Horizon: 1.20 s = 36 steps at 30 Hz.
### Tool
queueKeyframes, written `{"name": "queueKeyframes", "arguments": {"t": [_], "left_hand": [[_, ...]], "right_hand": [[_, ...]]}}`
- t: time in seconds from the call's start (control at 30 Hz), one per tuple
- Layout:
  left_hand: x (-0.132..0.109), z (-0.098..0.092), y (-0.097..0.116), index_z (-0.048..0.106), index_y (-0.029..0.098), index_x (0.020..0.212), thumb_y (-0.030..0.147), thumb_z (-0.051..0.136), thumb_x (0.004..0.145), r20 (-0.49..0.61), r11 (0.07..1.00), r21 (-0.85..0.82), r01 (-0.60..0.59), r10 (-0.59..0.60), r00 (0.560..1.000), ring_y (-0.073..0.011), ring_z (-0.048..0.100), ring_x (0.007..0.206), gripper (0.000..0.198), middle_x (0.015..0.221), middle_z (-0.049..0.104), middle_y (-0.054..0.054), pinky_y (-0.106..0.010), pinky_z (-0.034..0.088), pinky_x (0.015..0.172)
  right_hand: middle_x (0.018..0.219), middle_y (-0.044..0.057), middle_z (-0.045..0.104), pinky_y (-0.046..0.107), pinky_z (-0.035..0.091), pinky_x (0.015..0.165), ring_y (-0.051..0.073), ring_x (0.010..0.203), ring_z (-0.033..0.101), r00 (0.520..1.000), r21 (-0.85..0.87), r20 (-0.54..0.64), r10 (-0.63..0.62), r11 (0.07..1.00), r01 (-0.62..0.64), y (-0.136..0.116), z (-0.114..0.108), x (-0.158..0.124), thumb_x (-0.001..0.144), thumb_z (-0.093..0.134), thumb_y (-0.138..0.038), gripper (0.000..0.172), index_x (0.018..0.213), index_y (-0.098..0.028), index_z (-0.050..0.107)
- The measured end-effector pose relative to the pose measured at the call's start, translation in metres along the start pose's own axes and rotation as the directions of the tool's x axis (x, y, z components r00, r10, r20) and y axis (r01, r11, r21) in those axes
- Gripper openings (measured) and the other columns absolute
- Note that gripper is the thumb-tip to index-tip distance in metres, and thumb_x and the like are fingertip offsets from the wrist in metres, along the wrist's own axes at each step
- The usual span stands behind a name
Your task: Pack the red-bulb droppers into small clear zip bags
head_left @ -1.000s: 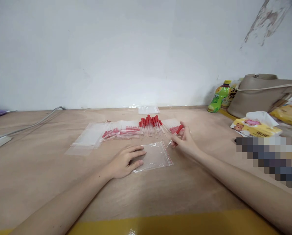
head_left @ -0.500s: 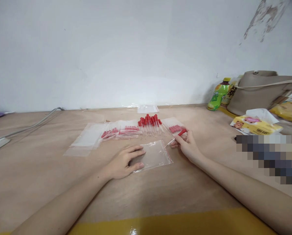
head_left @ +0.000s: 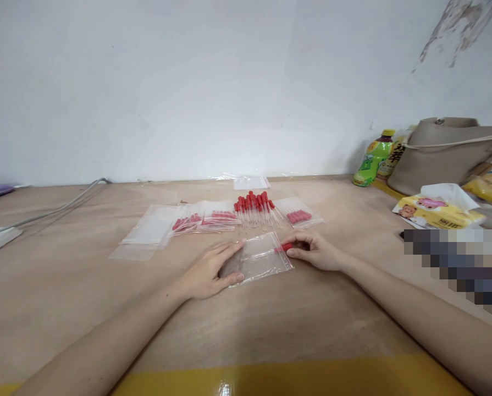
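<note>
A clear zip bag (head_left: 259,258) lies on the table with its mouth toward the right. My left hand (head_left: 213,269) grips the bag's left end, fingers on the far edge and thumb on the near edge. My right hand (head_left: 316,250) pinches a dropper (head_left: 286,247) by its red bulb at the bag's mouth. The thin clear stem reaches into the bag. Just beyond, a pile of droppers (head_left: 253,203) with red bulbs points stems toward me. Filled bags (head_left: 206,217) holding red-bulbed droppers lie left of the pile, and another filled bag (head_left: 299,214) lies right.
Flat bags (head_left: 149,228) lie at the left, more bags (head_left: 250,182) by the wall. A grey cable (head_left: 68,203) crosses the left side. On the right stand a green bottle (head_left: 373,159), a beige handbag (head_left: 439,151) and a yellow tissue pack (head_left: 435,212).
The right hand has moved left and down, sliding the dropper's stem into the bag's mouth. The bag's surface has bulged slightly between my left fingers and thumb.
</note>
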<state>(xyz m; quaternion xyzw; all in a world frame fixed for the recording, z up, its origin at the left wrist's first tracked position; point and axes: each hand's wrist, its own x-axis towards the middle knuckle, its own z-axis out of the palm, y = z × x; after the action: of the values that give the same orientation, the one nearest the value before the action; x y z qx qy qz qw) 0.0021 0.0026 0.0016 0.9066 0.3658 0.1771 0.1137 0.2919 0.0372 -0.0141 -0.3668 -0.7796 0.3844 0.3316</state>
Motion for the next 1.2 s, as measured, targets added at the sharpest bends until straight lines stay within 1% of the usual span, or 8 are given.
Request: {"name": "queueKeyframes", "arguments": {"t": [0.17, 0.37, 0.43, 0.57, 0.67, 0.8, 1.0, 1.2], "left_hand": [[0.001, 0.000, 0.000, 0.031, 0.022, 0.134, 0.044, 0.049, 0.084, 0.002, 1.000, 0.011, 0.000, 0.000, 1.000, -0.0229, 0.039, 0.121, 0.058, 0.134, 0.041, -0.007, -0.039, 0.033, 0.100], [0.001, 0.002, -0.002, 0.031, 0.022, 0.134, 0.045, 0.049, 0.084, 0.003, 1.000, 0.003, -0.005, 0.005, 1.000, -0.0226, 0.039, 0.120, 0.058, 0.134, 0.041, -0.007, -0.039, 0.033, 0.100], [0.001, 0.003, -0.002, 0.031, 0.022, 0.134, 0.045, 0.050, 0.083, 0.000, 1.000, 0.001, -0.004, 0.004, 1.000, -0.0231, 0.039, 0.121, 0.058, 0.134, 0.041, -0.007, -0.040, 0.033, 0.100], [0.004, 0.004, -0.002, 0.032, 0.022, 0.133, 0.046, 0.049, 0.084, -0.005, 1.000, 0.001, -0.006, 0.006, 1.000, -0.0240, 0.039, 0.121, 0.057, 0.134, 0.041, -0.007, -0.041, 0.032, 0.100], [0.005, 0.004, -0.001, 0.033, 0.022, 0.133, 0.045, 0.048, 0.085, -0.002, 1.000, 0.004, -0.009, 0.009, 1.000, -0.0236, 0.038, 0.122, 0.056, 0.133, 0.042, -0.008, -0.041, 0.031, 0.101], [0.004, 0.004, 0.000, 0.034, 0.022, 0.132, 0.046, 0.049, 0.083, 0.003, 1.000, 0.014, -0.003, 0.003, 1.000, -0.0239, 0.037, 0.122, 0.056, 0.133, 0.042, -0.007, -0.042, 0.030, 0.101], [0.004, 0.004, -0.001, 0.036, 0.023, 0.132, 0.048, 0.053, 0.080, 0.018, 1.000, 0.023, 0.004, -0.004, 1.000, -0.0239, 0.038, 0.122, 0.060, 0.133, 0.042, -0.007, -0.042, 0.030, 0.101], [0.005, 0.005, -0.001, 0.036, 0.022, 0.131, 0.048, 0.053, 0.080, -0.003, 1.000, 0.016, -0.007, 0.007, 1.000, -0.0238, 0.038, 0.122, 0.060, 0.132, 0.043, -0.008, -0.042, 0.031, 0.101]], "right_hand": [[0.092, 0.004, 0.062, 0.031, 0.042, 0.082, 0.015, 0.087, 0.055, 0.994, -0.109, 0.074, -0.086, 0.990, 0.094, -0.008, 0.004, 0.006, 0.077, 0.054, -0.036, 0.024, 0.092, -0.022, 0.067], [0.090, 0.004, 0.061, 0.027, 0.042, 0.078, 0.014, 0.083, 0.054, 0.955, -0.108, 0.286, -0.086, 0.987, 0.121, -0.008, -0.012, 0.010, 0.078, 0.053, -0.038, 0.028, 0.093, -0.019, 0.067], [0.088, 0.004, 0.062, 0.027, 0.042, 0.076, 0.014, 0.081, 0.055, 0.947, -0.090, 0.312, -0.072, 0.990, 0.105, -0.007, -0.015, 0.009, 0.077, 0.055, -0.039, 0.030, 0.094, -0.018, 0.067], [0.078, 0.004, 0.063, 0.024, 0.042, 0.061, 0.011, 0.067, 0.053, 0.964, -0.030, 0.266, 0.021, 0.999, -0.014, -0.005, -0.006, 0.009, 0.074, 0.058, -0.041, 0.033, 0.092, -0.015, 0.066], [0.064, 0.001, 0.059, 0.021, 0.034, 0.049, 0.008, 0.053, 0.045, 0.971, -0.005, 0.203, 0.123, 0.992, -0.124, -0.006, 0.004, 0.008, 0.070, 0.062, -0.042, 0.033, 0.086, -0.013, 0.066], [0.062, -0.001, 0.056, 0.020, 0.031, 0.048, 0.007, 0.052, 0.043, 0.968, 0.061, 0.191, 0.163, 0.982, -0.177, -0.007, 0.003, 0.007, 0.065, 0.067, -0.041, 0.031, 0.080, -0.014, 0.064], [0.060, -0.001, 0.055, 0.020, 0.031, 0.047, 0.007, 0.052, 0.042, 0.977, 0.010, 0.116, 0.180, 0.983, -0.182, -0.006, -0.005, 0.006, 0.064, 0.067, -0.040, 0.030, 0.078, -0.013, 0.064], [0.056, -0.001, 0.055, 0.020, 0.029, 0.046, 0.006, 0.048, 0.038, 0.983, 0.000, 0.171, 0.067, 0.998, -0.067, -0.010, 0.013, 0.007, 0.068, 0.064, -0.043, 0.031, 0.081, -0.014, 0.069]]}}
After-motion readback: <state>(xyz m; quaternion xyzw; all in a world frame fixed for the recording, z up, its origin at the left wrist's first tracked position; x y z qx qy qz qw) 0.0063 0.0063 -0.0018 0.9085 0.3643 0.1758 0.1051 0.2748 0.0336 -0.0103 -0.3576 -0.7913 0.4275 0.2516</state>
